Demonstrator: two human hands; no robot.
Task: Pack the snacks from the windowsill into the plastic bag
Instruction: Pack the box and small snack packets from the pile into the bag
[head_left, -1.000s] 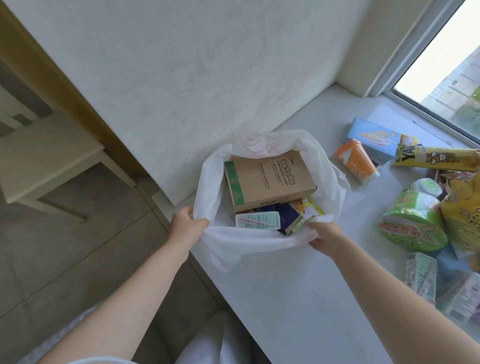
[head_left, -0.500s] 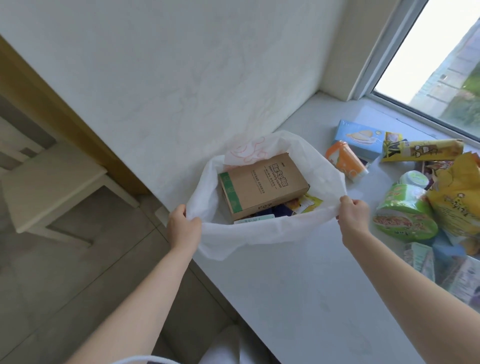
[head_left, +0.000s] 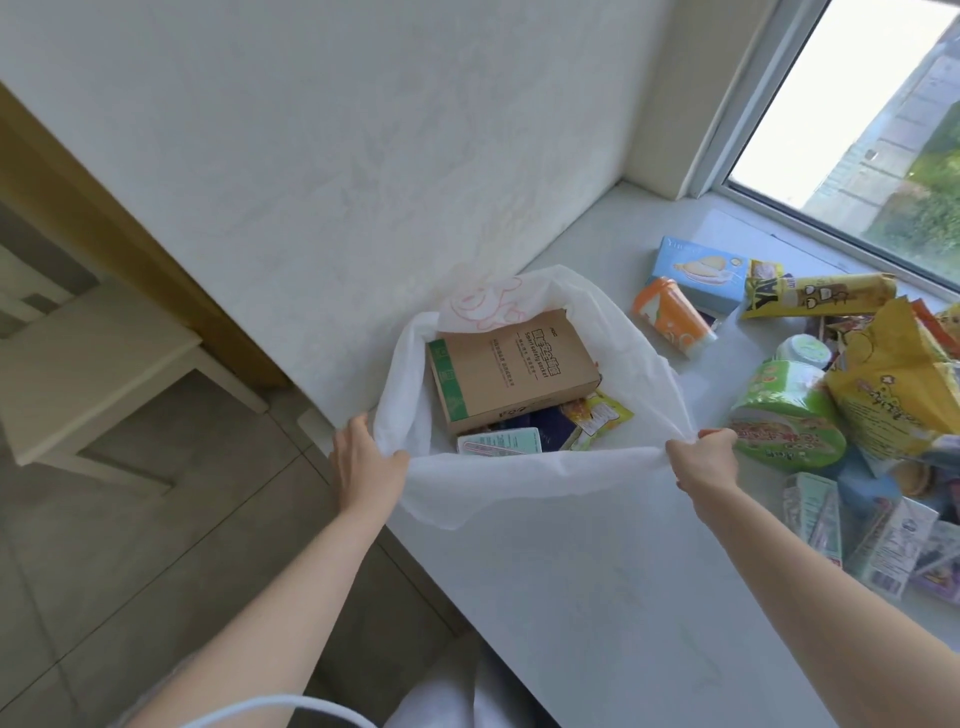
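Observation:
A white plastic bag (head_left: 524, 483) lies open at the left end of the windowsill (head_left: 613, 597). Inside it are a brown cardboard box (head_left: 511, 366), a pale green packet (head_left: 501, 442) and a yellow sachet (head_left: 597, 415). My left hand (head_left: 363, 462) grips the bag's near rim at its left corner. My right hand (head_left: 706, 460) pinches the same rim at its right corner, stretching the mouth wide. Loose snacks lie to the right: a green noodle bowl (head_left: 784, 421), an orange pack (head_left: 670, 322), a blue box (head_left: 698, 275), a long yellow packet (head_left: 821, 293) and a yellow chip bag (head_left: 893, 389).
The white wall (head_left: 363, 182) stands right behind the bag. The window (head_left: 872, 130) runs along the sill's far right. More small cartons (head_left: 862, 525) crowd the right edge. A pale wooden table (head_left: 93, 374) stands on the tiled floor at left, below the sill.
My right hand slid right along the bag's rim, from the middle to the right corner, pulling the mouth wider. My left hand kept its grip. The view shifted slightly.

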